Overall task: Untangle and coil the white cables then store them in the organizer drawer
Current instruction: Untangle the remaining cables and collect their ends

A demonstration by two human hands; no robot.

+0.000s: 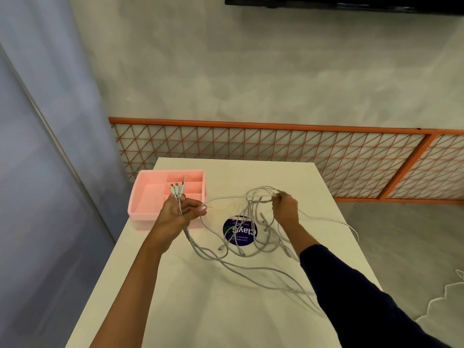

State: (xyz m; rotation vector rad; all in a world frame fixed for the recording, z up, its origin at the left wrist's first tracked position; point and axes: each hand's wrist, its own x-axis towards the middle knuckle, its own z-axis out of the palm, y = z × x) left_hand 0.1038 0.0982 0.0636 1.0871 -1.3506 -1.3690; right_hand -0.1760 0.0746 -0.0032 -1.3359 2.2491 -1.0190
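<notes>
A tangle of white cables [253, 237] spreads over the middle of the white table [200, 310]. My left hand [179, 212] grips a bunch of cable ends, and their plugs [176, 189] stick up above my fingers. My right hand [285, 207] pinches a raised loop of the tangle above the table, to the right of the left hand. The pink organizer drawer [148, 194], with several open compartments, stands at the table's far left, just behind my left hand.
A round dark blue sticker [239, 231] lies on the table under the cables. An orange lattice fence [276, 149] runs behind the table along the grey wall. The table's right edge drops to the floor, where a pale rug edge [442, 305] shows.
</notes>
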